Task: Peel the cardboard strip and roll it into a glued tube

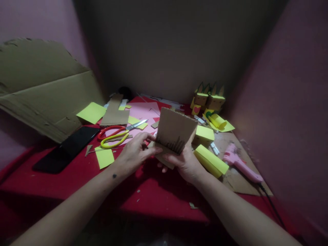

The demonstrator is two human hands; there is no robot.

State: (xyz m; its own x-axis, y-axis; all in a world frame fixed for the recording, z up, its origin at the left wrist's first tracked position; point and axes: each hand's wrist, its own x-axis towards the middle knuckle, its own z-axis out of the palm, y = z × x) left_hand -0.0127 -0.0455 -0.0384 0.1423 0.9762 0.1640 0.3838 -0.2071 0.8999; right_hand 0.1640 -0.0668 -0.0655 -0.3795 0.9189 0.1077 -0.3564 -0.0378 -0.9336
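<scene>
A folded piece of brown cardboard (pixel 175 128) is held up over the front of the red table. Its taller panel rises away from me, with dark streaks along the fold, and a shorter flap leans toward me. My left hand (pixel 140 150) pinches the left side near the fold with thumb and fingers. My right hand (pixel 188 162) grips the lower right, its thumb lying over the short flap and some fingers underneath. Left of my hands, scissors (pixel 126 131) with one red and one yellow handle lie with blades apart on pink paper (pixel 143 111).
A black phone (pixel 68 148) lies at left before a large leaning cardboard sheet (pixel 46 82). At right are a pink glue gun (pixel 242 162) with a cord, a yellow folded paper piece (pixel 211 160) and a yellow-topped box (pixel 203 135). Small decorated boxes (pixel 216 101) stand behind.
</scene>
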